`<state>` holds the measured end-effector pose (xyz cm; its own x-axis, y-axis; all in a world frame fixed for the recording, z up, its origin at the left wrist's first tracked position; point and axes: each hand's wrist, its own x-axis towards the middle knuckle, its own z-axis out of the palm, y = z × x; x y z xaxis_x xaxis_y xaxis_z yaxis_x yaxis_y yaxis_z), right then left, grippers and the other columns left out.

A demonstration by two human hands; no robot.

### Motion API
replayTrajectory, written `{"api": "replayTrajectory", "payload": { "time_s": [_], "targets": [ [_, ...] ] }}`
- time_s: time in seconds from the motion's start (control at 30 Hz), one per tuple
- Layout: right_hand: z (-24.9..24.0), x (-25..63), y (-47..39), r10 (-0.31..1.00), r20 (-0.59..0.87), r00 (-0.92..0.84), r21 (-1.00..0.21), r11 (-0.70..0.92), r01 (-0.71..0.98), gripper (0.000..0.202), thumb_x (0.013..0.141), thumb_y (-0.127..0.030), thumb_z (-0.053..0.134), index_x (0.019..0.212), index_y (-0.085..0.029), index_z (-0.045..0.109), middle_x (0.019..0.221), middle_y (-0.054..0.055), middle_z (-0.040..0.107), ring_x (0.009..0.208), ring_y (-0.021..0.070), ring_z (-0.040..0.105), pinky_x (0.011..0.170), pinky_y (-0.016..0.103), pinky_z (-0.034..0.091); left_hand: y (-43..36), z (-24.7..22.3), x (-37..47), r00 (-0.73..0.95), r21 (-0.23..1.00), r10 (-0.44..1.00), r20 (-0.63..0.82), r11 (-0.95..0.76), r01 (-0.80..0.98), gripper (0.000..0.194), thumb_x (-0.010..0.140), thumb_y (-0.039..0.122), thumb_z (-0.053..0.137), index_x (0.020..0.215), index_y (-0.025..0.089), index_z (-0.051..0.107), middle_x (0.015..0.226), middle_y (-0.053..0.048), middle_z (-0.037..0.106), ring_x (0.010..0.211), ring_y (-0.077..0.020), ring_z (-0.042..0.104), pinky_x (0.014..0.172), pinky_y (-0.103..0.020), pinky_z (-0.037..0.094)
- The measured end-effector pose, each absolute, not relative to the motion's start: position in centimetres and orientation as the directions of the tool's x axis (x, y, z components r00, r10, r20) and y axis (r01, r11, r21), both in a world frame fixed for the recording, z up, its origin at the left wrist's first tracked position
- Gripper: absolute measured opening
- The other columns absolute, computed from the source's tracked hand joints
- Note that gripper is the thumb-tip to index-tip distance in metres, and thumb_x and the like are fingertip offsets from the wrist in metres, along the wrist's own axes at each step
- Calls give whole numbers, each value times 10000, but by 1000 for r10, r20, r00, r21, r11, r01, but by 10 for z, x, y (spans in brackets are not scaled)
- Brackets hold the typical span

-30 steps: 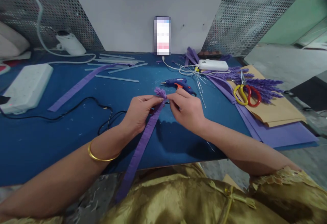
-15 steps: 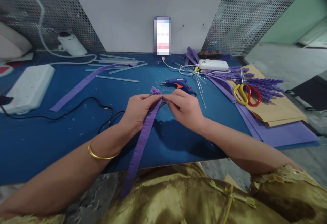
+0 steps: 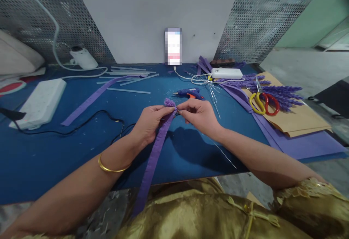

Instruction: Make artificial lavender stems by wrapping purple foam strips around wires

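My left hand (image 3: 148, 124) is closed, its thumb and fingers pinching a purple paper strip (image 3: 156, 152) just below a small curled purple flower head (image 3: 169, 102). The strip's fringed edge shows, and its long tail hangs down over the table's front edge. Touching the flower's base from the right, my right hand (image 3: 200, 117) is closed in a pinch. A thin wire (image 3: 225, 155) comes out beneath that hand towards the front edge; its upper part is hidden by the fingers. A blue glue gun (image 3: 188, 93) lies just beyond my hands.
Scissors (image 3: 264, 104) with yellow and red handles lie on purple flower stalks (image 3: 283, 92) and brown paper (image 3: 302, 122) at right. Behind are a phone (image 3: 173, 46), a power bank (image 3: 227, 73) and loose wires. Glue sticks (image 3: 129, 90), another purple strip (image 3: 87, 102) and a power strip (image 3: 40, 102) lie left.
The view has tilted slightly up. Below my right hand, the wire now shows at greater length. My right fingers have shifted a little at the flower's base; my left hand keeps its pinch.
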<state>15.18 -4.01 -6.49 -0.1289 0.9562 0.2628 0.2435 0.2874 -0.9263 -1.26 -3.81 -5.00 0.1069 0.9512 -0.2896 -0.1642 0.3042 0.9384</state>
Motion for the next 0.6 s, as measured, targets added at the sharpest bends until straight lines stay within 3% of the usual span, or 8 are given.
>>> {"api": "replayTrajectory", "payload": {
  "time_s": [0.23,0.43,0.6],
  "targets": [
    [-70,151,-41,926,355,-130,-855,378,355,121,776,-169,632,833,-189,736,661,-2,616,566,114,552,552,260,435,-40,-46,-11,86,930,952,-295,307,-204,234,519,275,867,648,140,725,557,13,629,479,-77,473,473,-213,316],
    [-59,150,-42,986,106,-125,-975,128,180,88,735,-227,688,802,-171,705,562,-28,608,455,99,541,462,236,415,-38,-50,-15,86,942,955,-283,294,-162,214,562,280,844,681,136,739,565,1,640,467,-78,473,464,-213,313],
    [-52,149,-40,990,-62,-124,-998,-58,41,107,675,-232,723,745,-155,695,487,-38,576,415,89,514,397,205,370,-37,-52,-17,94,951,962,-256,268,-156,206,567,281,851,655,130,743,575,-11,652,499,-81,496,498,-210,347]
  ]
}}
